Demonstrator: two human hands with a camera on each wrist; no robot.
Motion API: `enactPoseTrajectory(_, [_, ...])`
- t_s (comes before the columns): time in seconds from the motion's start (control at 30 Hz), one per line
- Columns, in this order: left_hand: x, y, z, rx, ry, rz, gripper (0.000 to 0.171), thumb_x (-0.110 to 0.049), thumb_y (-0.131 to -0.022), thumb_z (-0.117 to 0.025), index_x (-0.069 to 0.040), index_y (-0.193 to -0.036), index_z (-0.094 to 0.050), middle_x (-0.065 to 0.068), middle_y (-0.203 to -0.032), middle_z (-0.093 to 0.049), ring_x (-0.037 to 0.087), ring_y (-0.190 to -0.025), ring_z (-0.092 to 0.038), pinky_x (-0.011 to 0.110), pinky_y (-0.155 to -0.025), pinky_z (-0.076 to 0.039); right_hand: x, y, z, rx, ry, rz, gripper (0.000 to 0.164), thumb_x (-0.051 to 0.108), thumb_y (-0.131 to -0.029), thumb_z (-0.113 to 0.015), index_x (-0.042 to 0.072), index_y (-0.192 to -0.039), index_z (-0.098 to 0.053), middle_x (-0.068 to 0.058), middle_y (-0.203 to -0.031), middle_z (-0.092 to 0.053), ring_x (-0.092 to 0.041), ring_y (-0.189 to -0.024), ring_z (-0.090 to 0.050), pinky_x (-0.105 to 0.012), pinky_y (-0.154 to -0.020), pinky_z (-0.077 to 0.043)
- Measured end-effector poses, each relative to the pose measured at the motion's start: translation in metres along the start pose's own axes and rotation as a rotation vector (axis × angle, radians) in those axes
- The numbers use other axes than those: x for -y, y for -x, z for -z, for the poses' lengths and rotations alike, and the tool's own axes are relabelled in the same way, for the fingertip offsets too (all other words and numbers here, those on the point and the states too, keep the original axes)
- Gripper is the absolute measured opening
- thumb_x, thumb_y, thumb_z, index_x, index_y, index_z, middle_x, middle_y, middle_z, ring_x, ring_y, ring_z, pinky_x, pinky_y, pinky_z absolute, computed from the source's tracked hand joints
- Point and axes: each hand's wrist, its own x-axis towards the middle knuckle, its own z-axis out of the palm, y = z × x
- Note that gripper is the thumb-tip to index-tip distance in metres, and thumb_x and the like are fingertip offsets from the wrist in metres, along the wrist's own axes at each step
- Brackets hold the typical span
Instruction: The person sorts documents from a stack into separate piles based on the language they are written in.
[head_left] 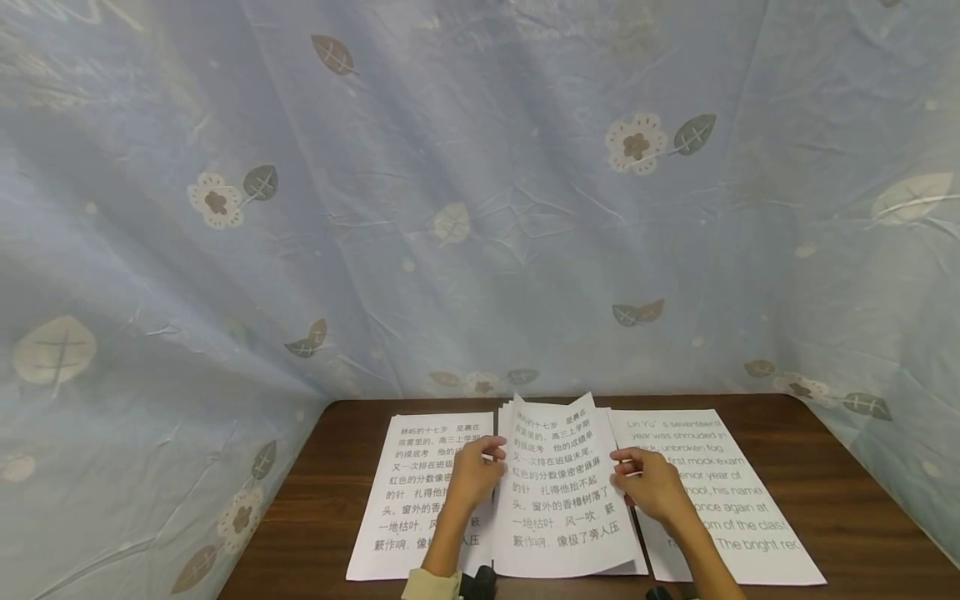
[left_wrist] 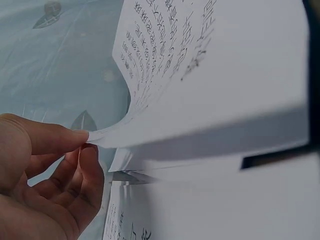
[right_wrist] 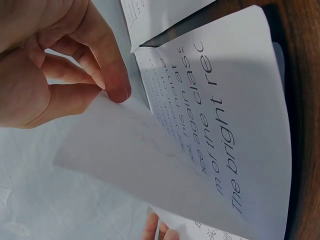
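The left hand [head_left: 477,475] and right hand [head_left: 654,483] are pinching a bowed sheet [head_left: 558,517]. An uneven pull is risking a crease; grip firmness is looking hard to judge.

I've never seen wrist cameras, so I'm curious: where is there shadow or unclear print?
Head view: soft light and dark folds on the patterned cloth; left wrist view: a grey shadow band beneath the lifted sheet; right wrist view: the farthest lines on the English page are too small to read.
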Motion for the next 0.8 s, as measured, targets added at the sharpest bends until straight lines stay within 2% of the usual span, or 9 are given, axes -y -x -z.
enactPoseTrajectory(0.17, [0.0, 0.001, 0.003, -0.001, 0.022, -0.009, 0.042, 0.004, -0.091, -0.072, -0.002, -0.133, -0.072, 0.013, -0.11, -0.072, 0.014, -0.081, -0.07, 0.024, -0.064, -0.061, 0.001, 0.0, 0.0, -0.01, -0.001, 0.004, 0.039, 0.003, -0.092, -0.073, -0.004, -0.13, -0.071, -0.01, -0.103, -0.075, -0.017, -0.086, -0.073, -0.03, -0.062, -0.062])
enactPoseTrajectory(0.47, [0.005, 0.002, 0.015, -0.014, 0.052, 0.004, 0.041, 0.003, -0.092, -0.072, -0.001, -0.133, -0.072, 0.013, -0.109, -0.072, 0.016, -0.082, -0.071, 0.027, -0.067, -0.064, 0.004, 0.0, -0.005, -0.003, -0.06, 0.006, 0.04, 0.005, -0.094, -0.073, -0.003, -0.132, -0.07, -0.011, -0.105, -0.073, -0.017, -0.089, -0.072, -0.031, -0.066, -0.064])
enactPoseTrajectory(0.8, [0.014, 0.004, 0.039, -0.048, 0.054, 0.015, 0.04, 0.003, -0.094, -0.069, -0.001, -0.134, -0.071, 0.014, -0.112, -0.072, 0.017, -0.084, -0.07, 0.025, -0.068, -0.064, 0.012, -0.001, -0.023, -0.006, -0.099, 0.01, 0.039, 0.003, -0.095, -0.072, -0.002, -0.133, -0.07, -0.015, -0.11, -0.074, -0.019, -0.087, -0.072, -0.033, -0.07, -0.066])
